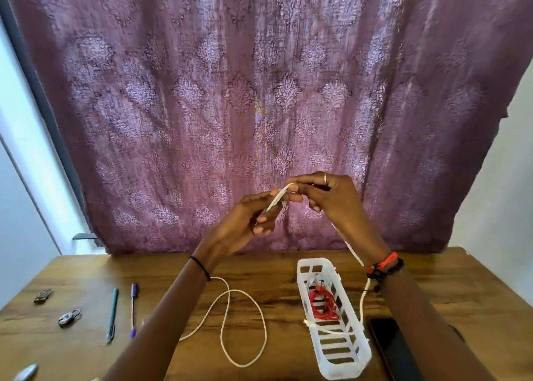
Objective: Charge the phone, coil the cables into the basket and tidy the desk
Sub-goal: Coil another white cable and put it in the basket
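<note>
In mid-frame we pinch the white cable [275,201] between left hand [248,219] and right hand [328,196]. Its slack loops on the desk [86,276] at lower centre, left of the basket [318,261] holding a red cable [323,307].

At five o'clock the dark phone [395,349] is half covered by the right forearm [427,323] and cut by the bottom edge, and at seven o'clock a silvery object [26,372] runs off the frame, too blurred to name. The white cable [230,317] vanishes behind the left forearm [161,323] and again behind the right wrist [375,253], and its end is buried among the fingers [264,230] of the left hand [240,223]. At eight o'clock on the desk [288,268], one metal item [68,317] and another [43,295] are too small to identify.
</note>
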Motion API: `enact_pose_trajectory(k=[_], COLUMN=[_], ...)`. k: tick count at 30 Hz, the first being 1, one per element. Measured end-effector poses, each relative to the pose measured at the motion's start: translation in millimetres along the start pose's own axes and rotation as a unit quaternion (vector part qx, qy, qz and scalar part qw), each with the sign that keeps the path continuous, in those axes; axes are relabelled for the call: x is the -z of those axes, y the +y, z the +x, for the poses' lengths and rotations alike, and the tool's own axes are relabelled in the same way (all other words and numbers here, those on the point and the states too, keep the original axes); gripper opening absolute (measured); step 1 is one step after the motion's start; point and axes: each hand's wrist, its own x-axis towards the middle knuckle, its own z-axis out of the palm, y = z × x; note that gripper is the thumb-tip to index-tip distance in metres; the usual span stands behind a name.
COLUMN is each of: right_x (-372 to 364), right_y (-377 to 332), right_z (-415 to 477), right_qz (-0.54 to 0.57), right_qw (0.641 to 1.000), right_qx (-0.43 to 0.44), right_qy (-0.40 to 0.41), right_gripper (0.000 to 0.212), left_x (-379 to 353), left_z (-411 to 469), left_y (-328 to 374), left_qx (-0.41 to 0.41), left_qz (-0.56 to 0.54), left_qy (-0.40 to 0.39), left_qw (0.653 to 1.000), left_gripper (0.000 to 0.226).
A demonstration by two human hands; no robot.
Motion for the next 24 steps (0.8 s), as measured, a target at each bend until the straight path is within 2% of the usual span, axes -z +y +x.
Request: enact_pose_trajectory(k=[6, 10, 15, 19, 24], right_x=[-6.6, -13.2, -28.6, -36.6, -47.5], right_y=[24.8, 36.0, 47.8, 54.7, 65.8], right_z=[2.3, 5.8, 9.0, 10.1, 0.1], right_qz=[0.104, 0.184, 0.292, 0.294, 0.237], right_qw=[0.993, 0.979, 0.948, 0.946, 0.959], right_qx=[-0.053, -0.079, -0.122, -0.132, -0.153], right_qy=[-0.016, -0.033, -0.003, 0.016, 0.016], right_gripper=[0.021, 0.017, 0.017, 0.02, 0.023], left_x=[-7.2, -14.4, -21.8, -21.8, -9.2], left_z=[-0.9, 4.7, 14.9, 17.9, 15.9], left_y=[-11.0, -14.3, -14.3, -17.1, -13.6], left_qx=[0.01, -0.024, -0.052, -0.057, -0.081], left_qz=[-0.134, -0.23, -0.332, -0.368, -0.375], left_qy=[0.018, 0.053, 0.094, 0.109, 0.118], left_qw=[0.991, 0.972, 0.937, 0.922, 0.916], left_gripper=[0.039, 0.036, 0.041, 0.044, 0.041])
